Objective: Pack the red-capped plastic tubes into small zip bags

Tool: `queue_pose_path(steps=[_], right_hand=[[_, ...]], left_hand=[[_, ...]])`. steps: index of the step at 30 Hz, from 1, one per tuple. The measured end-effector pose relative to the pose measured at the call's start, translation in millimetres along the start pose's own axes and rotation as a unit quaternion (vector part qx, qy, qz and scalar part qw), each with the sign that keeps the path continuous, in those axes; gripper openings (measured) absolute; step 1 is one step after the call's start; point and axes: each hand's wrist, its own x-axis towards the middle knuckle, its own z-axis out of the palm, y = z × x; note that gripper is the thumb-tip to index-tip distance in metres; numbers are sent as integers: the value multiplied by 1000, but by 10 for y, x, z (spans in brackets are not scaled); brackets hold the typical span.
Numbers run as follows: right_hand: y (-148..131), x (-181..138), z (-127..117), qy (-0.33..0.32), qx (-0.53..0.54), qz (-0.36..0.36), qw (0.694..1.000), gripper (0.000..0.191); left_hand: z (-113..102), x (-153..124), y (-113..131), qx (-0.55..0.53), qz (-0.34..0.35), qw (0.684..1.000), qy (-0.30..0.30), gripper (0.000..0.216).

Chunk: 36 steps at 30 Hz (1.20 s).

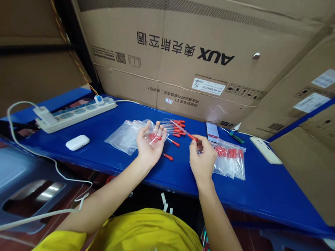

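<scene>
Red-capped droppers (154, 137) lie in the cupped, palm-up left hand (148, 144) at mid-frame, its fingers curled loosely round them so they cannot roll off. The right hand (202, 158), just right of it, pinches one dropper (184, 131) by its red bulb, the clear stem slanting up and left toward the other hand. Between and behind the hands more loose droppers (178, 127) are scattered on the blue table (266, 189), near enough to pick from. Empty clear bags (123, 137) sit left of the left hand; filled bags (230, 160) pile up on the right. Further out are a phone (212, 131), a screwdriver (235, 136), an earbud case (77, 142) and, at upper left, a power strip (76, 113).
</scene>
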Motion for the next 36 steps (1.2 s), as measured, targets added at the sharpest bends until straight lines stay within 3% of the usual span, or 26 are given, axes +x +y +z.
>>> queue_pose_path(steps=[6,12,16,18,23,30,36], right_hand=[[-84,-13,-89,39,20,-53,998,19],[-117,-50,-28,-31,13,-154,988,20],[-116,-86,36,-105,-8,-188,977,25],[-108,-105,62,-119,-7,-180,976,24],[-92,-128,80,-76,17,-112,991,8],[-106,-124,66,-116,-15,-153,981,22],[-80,-121,75,-133,-14,-114,984,21]], left_hand=[[-7,39,43,-39,9,999,22,21],[45,-34,2,-34,-16,999,1,21],[63,-113,-42,5,-51,998,-47,29],[65,-144,-60,35,-73,995,-63,34],[77,-192,-100,58,-118,988,-79,35],[74,-194,-111,69,-112,987,-94,40],[37,-99,-58,35,-61,995,-68,27]])
